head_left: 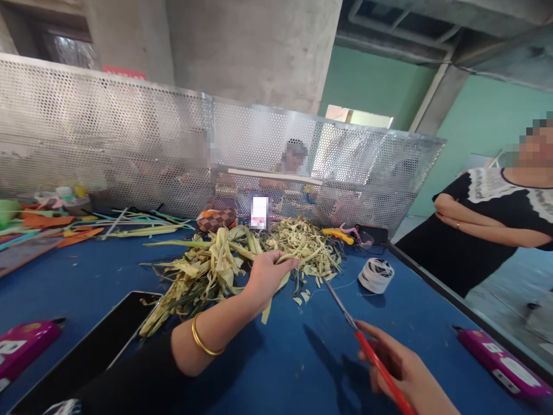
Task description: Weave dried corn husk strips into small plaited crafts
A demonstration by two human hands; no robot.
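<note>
My left hand is closed, thumb against fingers, on a pale corn husk strip over the middle of the blue table. At the lower right, my right hand grips red-handled scissors, their thin metal blades pointing up and left. Left of my left hand lies a heap of dried yellow-green corn husks. Just beyond my fingers spreads a pile of small husk shreds. A spool of white thread stands right of the scissors' tips, a loose strand trailing from it.
A black tray and a purple case lie at left; another purple case is at right. Coloured strips and a checkered pouch sit before a perforated metal screen. A person with folded arms stands at right.
</note>
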